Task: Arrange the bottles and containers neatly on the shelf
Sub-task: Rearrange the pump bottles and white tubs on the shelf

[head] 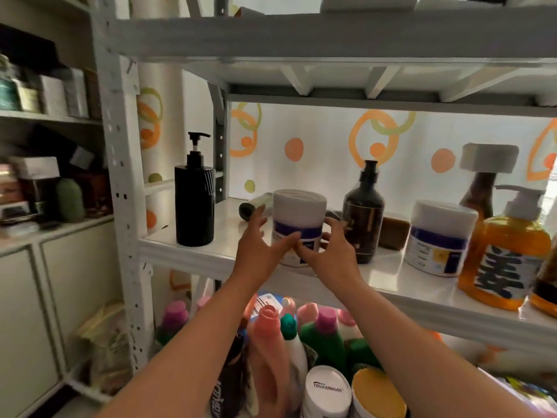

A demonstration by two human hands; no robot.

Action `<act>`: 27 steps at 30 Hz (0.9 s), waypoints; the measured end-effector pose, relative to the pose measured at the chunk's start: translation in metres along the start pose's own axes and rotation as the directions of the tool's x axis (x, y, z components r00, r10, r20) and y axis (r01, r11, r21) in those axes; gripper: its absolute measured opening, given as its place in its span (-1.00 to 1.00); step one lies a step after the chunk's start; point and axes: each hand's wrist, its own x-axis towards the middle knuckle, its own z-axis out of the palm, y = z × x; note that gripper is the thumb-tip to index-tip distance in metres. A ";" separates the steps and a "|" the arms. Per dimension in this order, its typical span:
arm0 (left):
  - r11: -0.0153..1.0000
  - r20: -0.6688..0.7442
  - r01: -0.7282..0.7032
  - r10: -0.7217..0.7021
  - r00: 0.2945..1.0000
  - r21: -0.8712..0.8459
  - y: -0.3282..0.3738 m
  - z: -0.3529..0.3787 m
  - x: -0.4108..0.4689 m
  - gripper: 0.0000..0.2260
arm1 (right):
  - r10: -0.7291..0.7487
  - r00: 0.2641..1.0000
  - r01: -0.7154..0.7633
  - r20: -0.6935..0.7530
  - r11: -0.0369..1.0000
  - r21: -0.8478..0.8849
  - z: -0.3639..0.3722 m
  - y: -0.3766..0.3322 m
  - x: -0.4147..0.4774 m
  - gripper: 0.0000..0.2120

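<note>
Bracketing a white jar [298,224] on the shelf [193,251]: left hand [259,248] and right hand [331,251], fingers spread around it, grip unconfirmed. Black pump bottle [194,200] stands left of the hands; amber bottle [363,218] and second jar [440,239] to their right. Arranging seems partway done.

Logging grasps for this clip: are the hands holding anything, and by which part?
Both hands, left hand and right hand, grip the white round tub with a blue label band by its lower sides; it stands on the white shelf.

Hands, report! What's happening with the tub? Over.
Both hands, left and right, around white tub. Tub upright on shelf. Brown bottle close beside.
</note>
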 end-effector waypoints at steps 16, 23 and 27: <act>0.997 0.036 -0.050 0.048 0.998 0.064 -0.003 -0.015 0.006 -0.27 | -0.030 0.999 0.030 0.042 1.000 -0.004 0.014 0.001 0.004 -0.36; 0.999 -0.004 -0.007 0.007 1.000 0.045 -0.007 -0.040 0.011 -0.28 | -0.037 0.994 0.038 0.100 0.999 -0.012 0.036 -0.016 0.009 -0.39; 0.999 -0.026 0.023 -0.021 0.999 0.047 -0.011 -0.052 0.013 -0.28 | -0.043 0.992 0.041 0.118 0.999 0.016 0.051 -0.021 0.012 -0.40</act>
